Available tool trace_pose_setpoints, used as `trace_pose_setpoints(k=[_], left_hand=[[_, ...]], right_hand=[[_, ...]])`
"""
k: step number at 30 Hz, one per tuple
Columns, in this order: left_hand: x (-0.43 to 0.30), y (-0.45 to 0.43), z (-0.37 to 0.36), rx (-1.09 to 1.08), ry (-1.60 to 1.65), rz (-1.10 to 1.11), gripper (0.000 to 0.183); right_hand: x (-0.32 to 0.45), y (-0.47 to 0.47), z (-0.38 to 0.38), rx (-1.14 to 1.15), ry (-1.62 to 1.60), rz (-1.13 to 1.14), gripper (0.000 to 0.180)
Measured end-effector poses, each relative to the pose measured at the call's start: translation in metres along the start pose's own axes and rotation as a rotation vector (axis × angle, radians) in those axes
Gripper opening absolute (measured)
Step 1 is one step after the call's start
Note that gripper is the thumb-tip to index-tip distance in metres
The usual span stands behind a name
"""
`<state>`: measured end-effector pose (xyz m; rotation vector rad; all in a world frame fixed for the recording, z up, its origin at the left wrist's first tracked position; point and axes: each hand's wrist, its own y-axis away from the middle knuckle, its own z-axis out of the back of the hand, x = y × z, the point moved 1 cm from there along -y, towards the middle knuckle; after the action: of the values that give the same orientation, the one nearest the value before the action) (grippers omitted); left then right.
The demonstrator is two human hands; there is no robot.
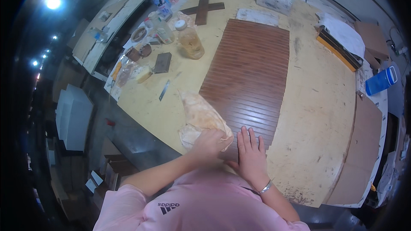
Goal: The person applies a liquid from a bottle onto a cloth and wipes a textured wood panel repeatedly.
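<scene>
Before me lies a long panel of narrow, reddish-brown wooden slats [247,61], set side by side with thin grooves between them. A crumpled, stained cream cloth [204,112] is bunched in my left hand [210,144], over the panel's near left corner and the table beside it. My right hand [252,157], with a metal bracelet at its wrist, rests palm down on the near end of the slats, fingers slightly apart, holding nothing. To the left of the panel are a thin metal blade [164,90] and a dark rectangular block [162,62].
On the pale tabletop [314,109], a jar of yellowish liquid [191,43], plastic bottles [160,0], a tape roll [138,34] and two crossed dark boards [202,10] stand or lie at left. Whitish blocks [274,1] lie beyond the panel; a blue jug [381,81] is at right.
</scene>
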<state>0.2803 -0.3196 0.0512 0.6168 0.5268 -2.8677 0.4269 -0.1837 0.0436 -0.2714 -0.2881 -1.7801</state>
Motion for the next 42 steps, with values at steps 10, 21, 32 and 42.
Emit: trace_pose_setpoints(k=[10, 21, 32, 42], left_hand=[[0.006, 0.002, 0.003, 0.015, -0.106, 0.016, 0.037], [-0.001, 0.003, -0.009, -0.026, 0.108, 0.021, 0.029], [0.010, 0.019, 0.064, -0.178, 1.539, 0.740, 0.031], [0.047, 0.068, 0.110, -0.462, 1.341, 0.892, 0.038]], right_hand=[[0.001, 0.002, 0.002, -0.018, 0.011, -0.015, 0.109], [0.011, 0.000, 0.003, -0.026, -0.058, -0.037, 0.102], [0.040, -0.060, 0.024, -0.139, -1.034, -0.013, 0.056], [0.083, -0.141, 0.028, 0.158, -1.340, 0.014, 0.006]])
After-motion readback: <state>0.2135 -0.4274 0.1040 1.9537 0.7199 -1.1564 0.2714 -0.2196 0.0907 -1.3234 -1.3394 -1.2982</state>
